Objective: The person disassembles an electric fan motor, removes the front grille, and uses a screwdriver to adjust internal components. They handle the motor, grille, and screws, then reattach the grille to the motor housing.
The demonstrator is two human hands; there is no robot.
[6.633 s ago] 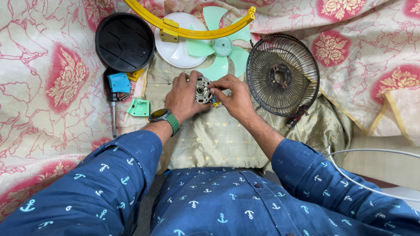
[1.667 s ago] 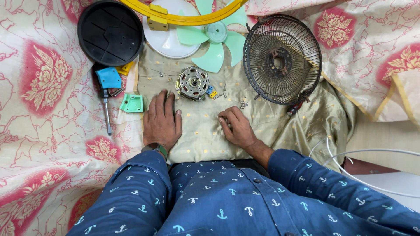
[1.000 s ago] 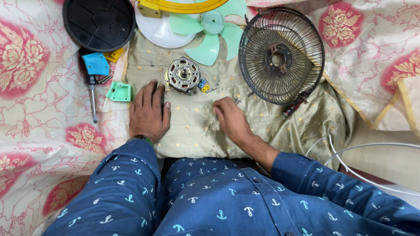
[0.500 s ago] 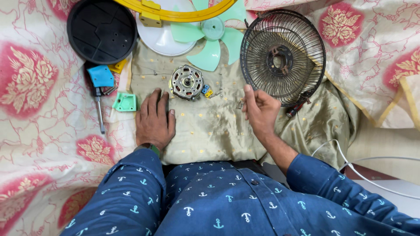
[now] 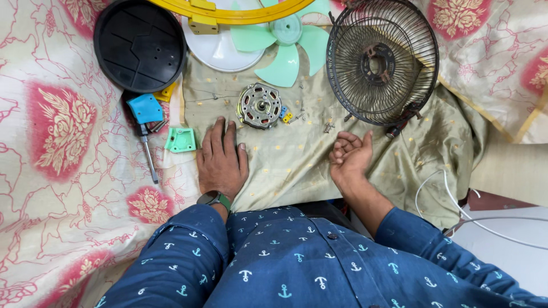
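My left hand [image 5: 221, 155] lies flat, palm down, on the beige cloth [image 5: 297, 165], fingers apart, just below a round metal fan motor [image 5: 260, 105]. My right hand [image 5: 350, 154] rests on the cloth palm up with fingers loosely curled and nothing visible in it. It sits below a few small screws [image 5: 328, 125] and left of the black wire fan guard [image 5: 381, 61]. A small green plastic part [image 5: 181, 139] lies just left of my left hand.
A mint-green fan blade [image 5: 283, 48] and white round cover [image 5: 220, 50] lie at the top, under a yellow ring [image 5: 234, 12]. A black round base [image 5: 138, 44] and a screwdriver with blue piece [image 5: 146, 128] sit left. A white cable [image 5: 456, 202] runs at right.
The motor was set down from both hands onto the cloth. My left hand stays flat below it. My right hand moved right toward the guard, then drew back and turned palm up.
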